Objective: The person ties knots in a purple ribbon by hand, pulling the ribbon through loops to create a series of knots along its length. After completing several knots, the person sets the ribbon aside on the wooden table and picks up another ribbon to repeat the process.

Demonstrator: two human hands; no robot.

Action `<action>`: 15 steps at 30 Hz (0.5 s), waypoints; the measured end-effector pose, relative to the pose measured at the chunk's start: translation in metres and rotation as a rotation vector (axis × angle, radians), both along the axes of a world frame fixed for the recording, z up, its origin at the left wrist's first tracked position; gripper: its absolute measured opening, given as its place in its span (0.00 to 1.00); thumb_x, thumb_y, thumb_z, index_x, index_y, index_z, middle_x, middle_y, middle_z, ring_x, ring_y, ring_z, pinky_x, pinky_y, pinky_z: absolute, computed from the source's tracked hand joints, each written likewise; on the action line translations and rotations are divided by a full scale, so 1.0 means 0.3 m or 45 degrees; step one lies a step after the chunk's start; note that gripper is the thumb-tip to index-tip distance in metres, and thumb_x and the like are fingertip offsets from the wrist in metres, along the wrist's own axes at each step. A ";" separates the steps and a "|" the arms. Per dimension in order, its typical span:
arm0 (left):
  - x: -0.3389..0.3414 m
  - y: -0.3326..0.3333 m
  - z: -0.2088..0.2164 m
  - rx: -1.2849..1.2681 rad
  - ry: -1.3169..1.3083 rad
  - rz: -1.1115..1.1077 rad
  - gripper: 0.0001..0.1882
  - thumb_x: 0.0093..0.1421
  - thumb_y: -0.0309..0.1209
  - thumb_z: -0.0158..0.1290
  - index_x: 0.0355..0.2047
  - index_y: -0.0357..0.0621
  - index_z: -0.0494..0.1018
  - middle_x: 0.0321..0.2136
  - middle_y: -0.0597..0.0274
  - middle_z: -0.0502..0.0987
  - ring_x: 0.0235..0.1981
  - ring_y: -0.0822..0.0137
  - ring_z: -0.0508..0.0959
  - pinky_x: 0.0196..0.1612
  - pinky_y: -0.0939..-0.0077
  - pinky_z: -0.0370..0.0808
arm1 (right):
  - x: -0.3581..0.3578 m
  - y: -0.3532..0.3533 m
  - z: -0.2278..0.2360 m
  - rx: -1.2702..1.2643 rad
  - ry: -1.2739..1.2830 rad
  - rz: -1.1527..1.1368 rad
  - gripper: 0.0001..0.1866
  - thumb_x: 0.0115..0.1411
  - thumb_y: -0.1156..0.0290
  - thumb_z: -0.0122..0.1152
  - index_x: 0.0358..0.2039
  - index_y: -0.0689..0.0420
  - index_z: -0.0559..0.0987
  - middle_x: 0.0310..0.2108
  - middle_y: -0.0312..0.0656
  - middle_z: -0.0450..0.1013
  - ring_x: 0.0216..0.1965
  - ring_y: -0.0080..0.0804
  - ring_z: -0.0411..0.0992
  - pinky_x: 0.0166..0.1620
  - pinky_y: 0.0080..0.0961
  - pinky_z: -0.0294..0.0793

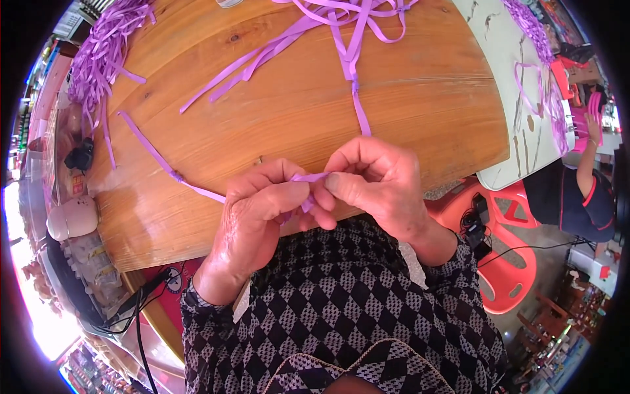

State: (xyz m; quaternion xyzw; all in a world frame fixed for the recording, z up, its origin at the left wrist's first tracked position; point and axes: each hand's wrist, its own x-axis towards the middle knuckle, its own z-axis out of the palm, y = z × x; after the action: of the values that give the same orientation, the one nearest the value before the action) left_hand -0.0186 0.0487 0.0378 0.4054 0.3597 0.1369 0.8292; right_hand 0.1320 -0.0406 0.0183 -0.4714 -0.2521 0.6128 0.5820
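Between my two hands, just over the table's near edge, a short stretch of purple ribbon (310, 177) is pulled across. My left hand (266, 203) pinches it between thumb and fingers, and a bit of ribbon shows below among the fingers. My right hand (380, 190) grips the other end between thumb and forefinger. From behind my left hand a ribbon tail (154, 154) with a small knot runs out to the left over the wood. Beyond my right hand lies another knotted purple strip (357, 105), leading up to a loose pile of ribbons (348, 33).
A thick bunch of purple ribbons (105, 59) hangs over the table's (426, 98) far left corner. At the right stand a white marbled table (489, 39) with more ribbon and an orange plastic chair (505, 262) holding black cables. Another person (577, 190) is at the far right.
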 end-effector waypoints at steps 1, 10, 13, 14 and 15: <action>0.005 -0.002 -0.002 -0.002 0.000 -0.003 0.13 0.57 0.35 0.48 0.31 0.34 0.67 0.27 0.49 0.76 0.17 0.66 0.74 0.23 0.80 0.70 | -0.013 -0.003 -0.009 0.070 -0.299 -0.151 0.07 0.54 0.79 0.59 0.35 0.65 0.74 0.30 0.37 0.73 0.30 0.16 0.68 0.31 0.14 0.69; 0.000 -0.010 -0.043 -0.167 -0.215 0.073 0.10 0.61 0.31 0.49 0.34 0.33 0.70 0.29 0.55 0.77 0.29 0.69 0.77 0.30 0.80 0.71 | -0.024 0.006 -0.047 0.860 -1.524 -0.462 0.14 0.39 0.84 0.67 0.29 0.63 0.76 0.26 0.42 0.70 0.23 0.36 0.67 0.23 0.25 0.64; 0.002 -0.018 -0.025 -0.156 -0.197 0.066 0.10 0.61 0.31 0.49 0.36 0.33 0.70 0.29 0.58 0.77 0.27 0.71 0.76 0.29 0.81 0.72 | -0.010 0.007 -0.029 0.820 -1.574 -0.449 0.11 0.41 0.83 0.66 0.27 0.62 0.75 0.28 0.42 0.72 0.26 0.36 0.68 0.27 0.26 0.66; 0.002 -0.026 -0.017 -0.118 -0.183 0.116 0.11 0.61 0.31 0.49 0.37 0.34 0.71 0.29 0.59 0.77 0.26 0.71 0.76 0.28 0.81 0.72 | 0.005 0.016 -0.020 0.842 -1.587 -0.451 0.10 0.42 0.83 0.66 0.27 0.62 0.75 0.29 0.43 0.72 0.29 0.36 0.68 0.30 0.27 0.66; 0.002 -0.030 -0.014 -0.080 -0.169 0.167 0.11 0.61 0.31 0.49 0.39 0.35 0.71 0.30 0.60 0.76 0.25 0.71 0.76 0.27 0.81 0.72 | 0.018 0.023 -0.013 0.865 -1.600 -0.451 0.10 0.43 0.82 0.65 0.26 0.62 0.74 0.30 0.43 0.72 0.31 0.37 0.68 0.33 0.28 0.67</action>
State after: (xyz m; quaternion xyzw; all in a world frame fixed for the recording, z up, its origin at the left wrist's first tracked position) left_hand -0.0180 0.0397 0.0336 0.3446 0.3339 0.2062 0.8528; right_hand 0.1374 -0.0339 0.0145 -0.5611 -0.6340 0.0118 0.5321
